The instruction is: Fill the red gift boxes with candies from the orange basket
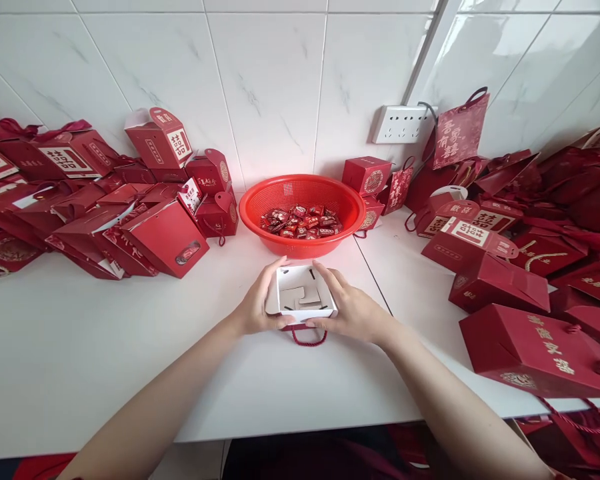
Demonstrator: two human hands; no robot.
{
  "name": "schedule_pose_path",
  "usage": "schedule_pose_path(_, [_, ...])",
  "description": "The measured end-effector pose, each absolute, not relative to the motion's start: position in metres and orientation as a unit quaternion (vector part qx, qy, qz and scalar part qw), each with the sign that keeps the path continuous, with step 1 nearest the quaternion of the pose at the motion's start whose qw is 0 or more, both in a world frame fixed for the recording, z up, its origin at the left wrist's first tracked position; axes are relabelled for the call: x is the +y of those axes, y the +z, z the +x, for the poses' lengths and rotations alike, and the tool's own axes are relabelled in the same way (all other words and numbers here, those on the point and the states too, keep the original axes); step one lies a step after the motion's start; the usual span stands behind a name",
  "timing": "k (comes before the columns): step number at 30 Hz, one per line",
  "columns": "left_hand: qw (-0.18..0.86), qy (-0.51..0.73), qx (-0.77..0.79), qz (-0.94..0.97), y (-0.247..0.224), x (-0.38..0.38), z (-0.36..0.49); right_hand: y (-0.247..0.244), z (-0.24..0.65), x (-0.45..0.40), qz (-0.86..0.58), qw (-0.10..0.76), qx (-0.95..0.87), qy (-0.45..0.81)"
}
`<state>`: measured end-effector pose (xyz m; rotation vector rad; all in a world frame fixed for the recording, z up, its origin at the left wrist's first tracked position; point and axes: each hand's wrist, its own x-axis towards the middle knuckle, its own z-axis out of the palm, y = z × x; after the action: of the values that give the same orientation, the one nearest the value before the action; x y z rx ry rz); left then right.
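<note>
Between my two hands is a small gift box (pixel 305 287), its top open toward me. The white inside shows, with folded flaps at the bottom and dark cord ends near the corners. A red cord handle (pixel 310 343) hangs out at the near side. My left hand (pixel 263 300) grips the box's left wall, thumb at the near edge. On the right wall my right hand (pixel 355 307) holds it the same way. Just behind the box stands a red plastic basket (pixel 303 248) holding several red-wrapped candies (pixel 305 221).
Piled at the left are several red gift boxes (pixel 165 233). More red boxes (pixel 500 283) and bags crowd the right side. Two small boxes (pixel 367 175) stand beside the basket. A white power strip (pixel 403 125) is against the tiled wall. The white table's (pixel 240 407) front edge is near me.
</note>
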<state>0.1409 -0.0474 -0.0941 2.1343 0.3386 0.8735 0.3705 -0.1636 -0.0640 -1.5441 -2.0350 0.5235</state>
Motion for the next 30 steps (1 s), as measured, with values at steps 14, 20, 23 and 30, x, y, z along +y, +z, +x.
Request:
schedule_pose_path(14, [0.431,0.373,0.193,0.799,-0.1,-0.04,0.146,0.043,0.412,-0.028,-0.691,0.059,-0.717,0.065])
schedule_pose_path(20, [0.454,0.349,0.198,0.795,-0.102,-0.039,0.142,0.007,0.429,0.081,-0.713,-0.08,-0.688,0.105])
schedule_pose_path(23, [0.499,0.333,0.193,0.776,-0.101,-0.039,0.141,-0.009,0.44,0.108,-0.713,-0.083,-0.691,0.088])
schedule_pose_path(30, [0.521,0.32,0.188,0.769,-0.099,-0.041,0.14,-0.036,0.44,0.14,-0.707,-0.112,-0.692,0.094])
